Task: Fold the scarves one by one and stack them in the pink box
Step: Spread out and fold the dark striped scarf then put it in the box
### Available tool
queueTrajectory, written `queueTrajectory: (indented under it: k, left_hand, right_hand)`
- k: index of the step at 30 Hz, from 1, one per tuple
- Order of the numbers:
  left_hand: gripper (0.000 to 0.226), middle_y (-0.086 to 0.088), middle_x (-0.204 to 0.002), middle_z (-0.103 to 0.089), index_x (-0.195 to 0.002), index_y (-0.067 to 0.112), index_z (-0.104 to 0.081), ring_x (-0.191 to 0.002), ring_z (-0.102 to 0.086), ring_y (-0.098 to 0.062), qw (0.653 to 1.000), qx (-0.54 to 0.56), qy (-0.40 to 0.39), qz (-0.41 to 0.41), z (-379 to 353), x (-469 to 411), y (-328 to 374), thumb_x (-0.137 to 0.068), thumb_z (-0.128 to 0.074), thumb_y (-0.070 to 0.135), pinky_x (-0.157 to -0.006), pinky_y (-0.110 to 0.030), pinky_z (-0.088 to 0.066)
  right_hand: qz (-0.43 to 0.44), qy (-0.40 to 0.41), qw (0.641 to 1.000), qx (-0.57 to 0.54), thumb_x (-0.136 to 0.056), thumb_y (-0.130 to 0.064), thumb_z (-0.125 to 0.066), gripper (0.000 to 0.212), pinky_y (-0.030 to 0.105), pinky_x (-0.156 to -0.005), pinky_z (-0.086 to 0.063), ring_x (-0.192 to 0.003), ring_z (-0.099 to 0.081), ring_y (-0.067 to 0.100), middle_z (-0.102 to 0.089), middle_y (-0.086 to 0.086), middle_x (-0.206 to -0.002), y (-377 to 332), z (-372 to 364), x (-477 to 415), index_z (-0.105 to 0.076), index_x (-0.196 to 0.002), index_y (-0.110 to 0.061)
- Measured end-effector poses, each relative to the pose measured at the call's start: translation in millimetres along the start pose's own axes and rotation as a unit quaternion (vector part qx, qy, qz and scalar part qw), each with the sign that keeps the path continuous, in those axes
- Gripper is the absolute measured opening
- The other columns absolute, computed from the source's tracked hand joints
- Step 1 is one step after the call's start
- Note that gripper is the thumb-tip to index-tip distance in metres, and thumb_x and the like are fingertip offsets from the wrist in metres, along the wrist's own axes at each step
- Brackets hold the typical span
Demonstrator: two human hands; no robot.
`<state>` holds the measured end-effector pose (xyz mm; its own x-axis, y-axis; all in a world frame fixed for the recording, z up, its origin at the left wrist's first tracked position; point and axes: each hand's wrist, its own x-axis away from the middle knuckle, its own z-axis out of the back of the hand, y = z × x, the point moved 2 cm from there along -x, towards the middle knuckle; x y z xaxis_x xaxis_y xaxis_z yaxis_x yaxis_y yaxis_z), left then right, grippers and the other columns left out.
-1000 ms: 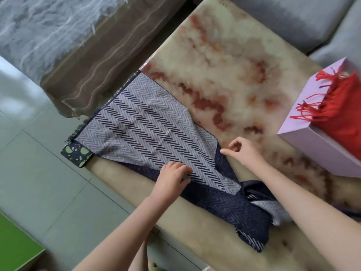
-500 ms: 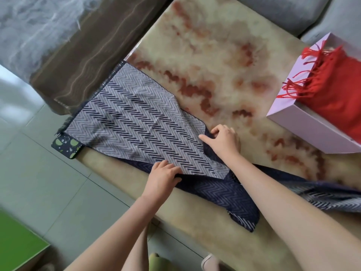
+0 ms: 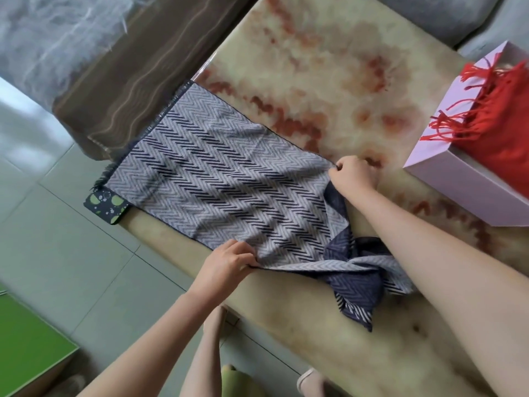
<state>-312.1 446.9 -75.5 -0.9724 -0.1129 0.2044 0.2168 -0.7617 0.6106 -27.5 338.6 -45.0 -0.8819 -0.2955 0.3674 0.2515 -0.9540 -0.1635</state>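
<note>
A grey and navy herringbone scarf [image 3: 217, 179] lies spread across the left part of the marble-patterned table [image 3: 329, 81], its fringed end at the table's left edge. The rest of it is bunched in a dark twist near the front edge. My left hand [image 3: 226, 262] pinches the scarf's near edge. My right hand [image 3: 353, 173] pinches its far edge at the fold. The pink box [image 3: 458, 179] stands at the right with a red fringed scarf [image 3: 503, 116] inside, tassels hanging over its rim.
A dark phone with green spots [image 3: 106, 206] lies at the table's left corner, partly under the scarf. A brown and grey blanket [image 3: 120, 67] hangs beyond the left edge. A grey sofa [image 3: 458, 15] runs behind the table. Tiled floor lies below.
Both hands have taken hold of the scarf's two edges and drawn them apart, so the grey panel lies wider and flatter. The trailing end has bunched up by my right forearm.
</note>
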Motion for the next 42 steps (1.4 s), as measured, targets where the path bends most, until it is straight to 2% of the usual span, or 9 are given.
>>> queueTrajectory:
  k: [4,13,23,28,32,34,37,39,42]
  left_hand:
    - [0.007,0.012,-0.076,-0.058,-0.073,0.028,-0.064,-0.063,-0.059,-0.012,0.999,-0.012,-0.043,-0.007,-6.1,2.2,6.0,-0.072,-0.071,0.028,-0.046,-0.017,-0.042]
    - [0.011,0.008,-0.115,-0.056,-0.086,0.021,-0.055,-0.104,-0.053,-0.014,0.994,-0.015,-0.042,-0.103,-19.0,9.2,25.3,-0.09,-0.047,0.028,-0.08,-0.026,-0.047]
    - [0.02,0.013,-0.088,-0.055,-0.085,0.028,-0.055,-0.086,-0.049,-0.009,0.991,-0.052,-0.088,-0.084,2.1,14.1,7.9,-0.093,-0.042,0.042,-0.074,-0.022,-0.042]
    - [0.033,0.0,-0.083,-0.06,-0.084,0.014,-0.063,-0.076,-0.055,-0.022,0.993,-0.091,0.066,0.03,27.5,11.7,-24.7,-0.093,-0.039,0.036,-0.066,-0.036,-0.048]
    - [0.023,-0.012,-0.11,-0.06,-0.107,0.007,-0.063,-0.098,-0.055,-0.032,0.965,-0.124,0.163,0.162,47.3,8.4,-55.7,-0.086,-0.063,0.017,-0.086,-0.04,-0.047]
    - [0.046,-0.016,-0.134,-0.05,-0.128,0.007,-0.053,-0.121,-0.048,-0.036,0.964,-0.115,0.13,0.202,46.1,6.5,-62.6,-0.086,-0.066,0.018,-0.1,-0.048,-0.042]
    - [0.063,-0.003,-0.159,-0.003,-0.151,0.028,-0.012,-0.147,-0.003,-0.023,0.965,-0.12,0.036,0.228,33.1,12.6,-68.8,-0.097,-0.036,0.048,-0.117,-0.045,-0.008]
    - [0.067,0.002,-0.157,0.013,-0.149,0.036,0.005,-0.146,0.012,-0.018,0.962,-0.158,0.013,0.224,26.0,19.9,-72.6,-0.092,-0.013,0.064,-0.118,-0.043,0.003]
    - [0.07,0.002,-0.157,0.015,-0.148,0.038,0.012,-0.145,0.016,-0.016,0.957,-0.183,0.004,0.223,24.8,24.6,-81.0,-0.087,-0.004,0.07,-0.117,-0.043,0.006]
  right_hand:
    - [0.0,-0.023,1.0,0.007,-0.083,-0.031,-0.057,0.031,0.035,-0.09,-0.041,-0.112,-0.054,0.031,-0.061,0.013,-0.116,0.6,-8.6,5.6,-0.061,-0.107,-0.011]
    - [-0.022,-0.071,0.997,0.037,-0.082,-0.013,-0.054,0.03,0.033,-0.093,-0.039,-0.111,-0.056,0.032,-0.063,0.014,-0.115,11.8,-6.3,11.2,-0.061,-0.11,-0.01]
    - [-0.014,-0.114,0.99,0.084,-0.084,-0.009,-0.054,0.028,0.034,-0.095,-0.036,-0.114,-0.052,0.031,-0.06,0.013,-0.119,25.8,-2.2,12.6,-0.061,-0.111,-0.009]
    - [0.034,-0.035,0.999,0.02,-0.085,-0.015,-0.056,0.022,0.036,-0.099,-0.033,-0.117,-0.046,0.032,-0.053,0.012,-0.119,15.4,-1.0,8.9,-0.06,-0.106,-0.014]
    - [0.066,-0.036,0.997,0.019,-0.085,-0.032,-0.063,0.028,0.036,-0.099,-0.032,-0.119,-0.043,0.028,-0.055,0.007,-0.119,-9.0,-9.8,2.4,-0.059,-0.108,-0.017]
    - [0.056,-0.031,0.998,0.011,-0.083,-0.035,-0.067,0.036,0.036,-0.1,-0.032,-0.121,-0.041,0.028,-0.054,0.007,-0.123,-19.3,-14.1,-0.2,-0.058,-0.112,-0.015]
    - [0.072,0.005,0.997,0.024,-0.084,-0.033,-0.067,0.046,0.038,-0.101,-0.03,-0.125,-0.034,0.028,-0.047,0.008,-0.132,-28.8,-16.6,0.7,-0.052,-0.122,-0.014]
    - [0.166,0.016,0.986,0.012,-0.091,-0.036,-0.058,0.056,0.038,-0.109,-0.023,-0.136,-0.025,0.025,-0.032,0.007,-0.149,-38.6,-20.7,6.4,-0.04,-0.139,-0.016]
    - [0.351,-0.11,0.93,0.027,-0.098,-0.047,-0.039,0.068,0.036,-0.119,-0.001,-0.147,0.005,0.013,0.006,-0.003,-0.16,-58.7,-41.4,26.1,-0.004,-0.153,-0.024]
